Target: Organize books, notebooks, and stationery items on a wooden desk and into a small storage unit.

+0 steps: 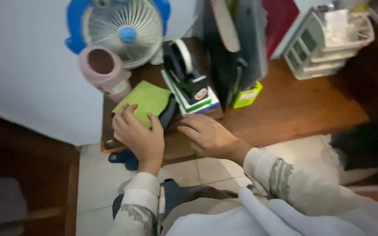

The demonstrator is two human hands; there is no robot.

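Wooden desk against a pale wall. My left hand lies flat, fingers spread, on a green cloth beside the pink tumbler; looks soft, light, best pinched at an edge. Right hand rests open by the tape dispenser, holding nothing.

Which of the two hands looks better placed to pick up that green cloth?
The left hand, most likely. Its fingers already lie on the green cloth at its near edge. The right hand rests flat on the wooden table beside it, just in front of the tape dispenser.
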